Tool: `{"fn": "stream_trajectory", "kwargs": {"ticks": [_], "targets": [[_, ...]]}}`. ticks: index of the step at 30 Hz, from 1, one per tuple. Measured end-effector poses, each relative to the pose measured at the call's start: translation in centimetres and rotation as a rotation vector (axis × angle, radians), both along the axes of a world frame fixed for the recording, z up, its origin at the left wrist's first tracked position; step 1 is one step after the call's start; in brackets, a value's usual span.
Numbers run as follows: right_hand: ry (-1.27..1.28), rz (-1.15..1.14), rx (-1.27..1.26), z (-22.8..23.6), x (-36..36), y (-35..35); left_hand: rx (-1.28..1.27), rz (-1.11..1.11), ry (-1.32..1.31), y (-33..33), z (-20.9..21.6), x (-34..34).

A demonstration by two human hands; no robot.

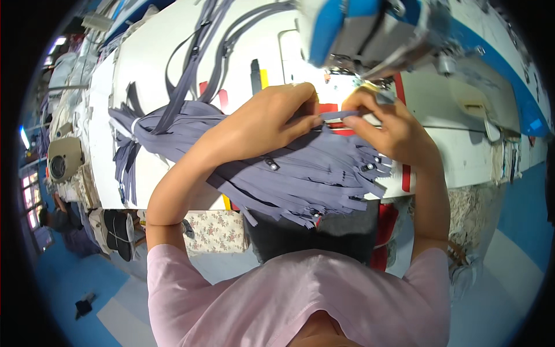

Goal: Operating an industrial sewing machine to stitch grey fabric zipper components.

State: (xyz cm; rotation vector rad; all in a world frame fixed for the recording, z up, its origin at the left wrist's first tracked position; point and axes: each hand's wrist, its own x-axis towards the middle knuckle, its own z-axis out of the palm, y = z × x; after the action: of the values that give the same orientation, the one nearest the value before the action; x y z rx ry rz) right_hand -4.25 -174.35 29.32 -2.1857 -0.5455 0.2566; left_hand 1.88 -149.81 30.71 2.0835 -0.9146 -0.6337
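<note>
My left hand (277,114) and my right hand (388,122) face each other just in front of the sewing machine (332,34). Stretched between their pinched fingertips is the end of a grey-purple zipper (334,115). Beneath my hands lies a thick bundle of matching zippers (289,182), its loose ends fanned over the table's near edge. A white tie (133,129) gathers the bundle at the left. A few metal sliders show among the tapes. My fingers partly cover the held zipper, and the rest of its length cannot be told from the pile.
More zippers (189,81) trail toward the far side of the white table (144,58). Red, yellow and black strips (255,76) mark the tabletop near the machine. Floral cloth (217,231) hangs below the near edge. A beige device (65,160) stands off to the left.
</note>
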Motion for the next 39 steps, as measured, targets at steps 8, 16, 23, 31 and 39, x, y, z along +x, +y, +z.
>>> {"fn": "stream_trajectory", "kwargs": {"ticks": [8, 16, 23, 31, 39], "targets": [[0.399, -0.323, 0.535, -1.1, -0.1, 1.4, -0.145, 0.079, -0.016, -0.9, -0.4, 0.6], [0.273, -0.308, 0.405, -0.7, -0.1, 1.8, -0.079, -0.015, -0.07, 0.1, 0.5, 0.8], [0.084, -0.286, 0.279, -0.6, -0.7, 3.0, -0.022, 0.023, 0.053, 1.3, 0.6, 0.2], [0.238, -0.229, 0.304, -1.2, 0.0, 2.2, -0.063, -0.027, -0.076, 1.9, 0.2, -0.1], [0.109, -0.209, 0.407, -2.1, 0.0, 2.2, 0.072, -0.22, -0.317, 1.1, 1.7, 2.2]]}}
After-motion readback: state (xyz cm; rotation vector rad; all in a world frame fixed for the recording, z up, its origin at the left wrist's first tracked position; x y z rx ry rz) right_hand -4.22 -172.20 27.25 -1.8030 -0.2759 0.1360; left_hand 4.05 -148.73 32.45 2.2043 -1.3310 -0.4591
